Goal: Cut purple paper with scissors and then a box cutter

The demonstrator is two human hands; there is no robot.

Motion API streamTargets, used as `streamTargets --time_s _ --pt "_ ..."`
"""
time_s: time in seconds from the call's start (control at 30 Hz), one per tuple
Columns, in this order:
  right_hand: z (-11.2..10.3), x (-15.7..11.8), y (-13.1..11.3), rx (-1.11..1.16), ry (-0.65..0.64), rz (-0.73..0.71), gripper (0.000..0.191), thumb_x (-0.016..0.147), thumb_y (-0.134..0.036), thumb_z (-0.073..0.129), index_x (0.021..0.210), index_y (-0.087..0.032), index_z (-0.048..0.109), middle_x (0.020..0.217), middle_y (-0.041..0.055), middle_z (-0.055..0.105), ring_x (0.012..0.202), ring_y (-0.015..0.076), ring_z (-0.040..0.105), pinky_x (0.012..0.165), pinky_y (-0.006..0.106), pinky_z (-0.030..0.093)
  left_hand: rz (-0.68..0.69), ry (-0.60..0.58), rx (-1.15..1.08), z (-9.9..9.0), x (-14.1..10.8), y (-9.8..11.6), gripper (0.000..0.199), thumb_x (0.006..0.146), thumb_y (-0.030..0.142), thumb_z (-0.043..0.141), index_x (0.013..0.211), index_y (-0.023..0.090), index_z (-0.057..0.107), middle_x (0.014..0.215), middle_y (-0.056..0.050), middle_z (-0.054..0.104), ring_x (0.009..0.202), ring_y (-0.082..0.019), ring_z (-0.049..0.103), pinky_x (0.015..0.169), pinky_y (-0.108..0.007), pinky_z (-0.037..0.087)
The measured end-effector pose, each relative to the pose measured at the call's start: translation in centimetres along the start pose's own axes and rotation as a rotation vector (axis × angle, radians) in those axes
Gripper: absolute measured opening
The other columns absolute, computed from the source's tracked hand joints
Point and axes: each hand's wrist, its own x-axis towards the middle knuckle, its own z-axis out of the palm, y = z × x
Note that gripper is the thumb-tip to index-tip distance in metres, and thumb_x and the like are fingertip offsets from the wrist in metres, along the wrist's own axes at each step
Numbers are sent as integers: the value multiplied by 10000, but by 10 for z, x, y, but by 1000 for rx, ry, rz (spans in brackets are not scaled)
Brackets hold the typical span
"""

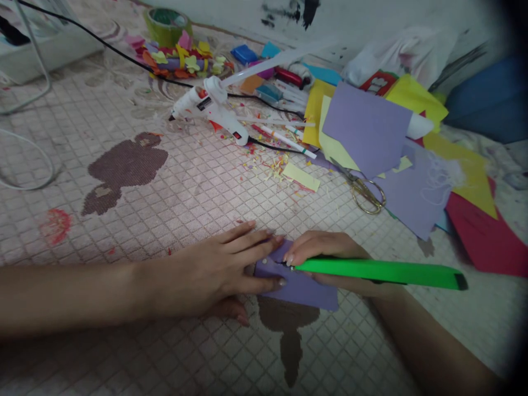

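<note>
L hand (214, 275) open, flat, fingers spread, tips on small purple paper piece (305, 291) at bottom centre. R hand (325, 247) closed around green utility knife (379, 273), body running off to the right, front end on the paper right by L fingertips. Blade too small to make out.

Paper sits on woven patterned mat (198, 187), brown stain (289, 335) just below it. Up-right of hands: gold scissors (365, 192) partly on lilac sheet (416, 192). Further right, red sheet (482, 236) and yellow sheet (466, 170) in loose paper pile. Pale yellow strip (301, 177) and paper scraps upper centre, near white hot glue gun (210, 107) w/ glue stick (276, 69) in it. Black cable (115, 52) runs to upper left. Green tape roll (167, 27) at top, beside paper cut-outs (181, 60).
</note>
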Motion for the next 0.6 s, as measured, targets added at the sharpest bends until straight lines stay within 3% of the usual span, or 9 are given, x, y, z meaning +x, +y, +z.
streamTargets --time_s 0.43,0.6 --pt "3 5 -8 -12 1 10 181 865 -256 603 1017 -178 661 971 54 694 953 156 627 854 293 484 -89 85 130 8 7 15 595 782 555 618 1295 287 479 1393 -161 412 1307 -357 355 1055 -599 271" --pt "0 5 -6 58 -14 24 211 866 -280 598 1045 -181 651 986 63 680 956 174 620 845 314 484 -60 80 81 5 5 14 557 839 520 567 1332 285 451 1403 -167 397 1339 -340 315 1063 -589 263"
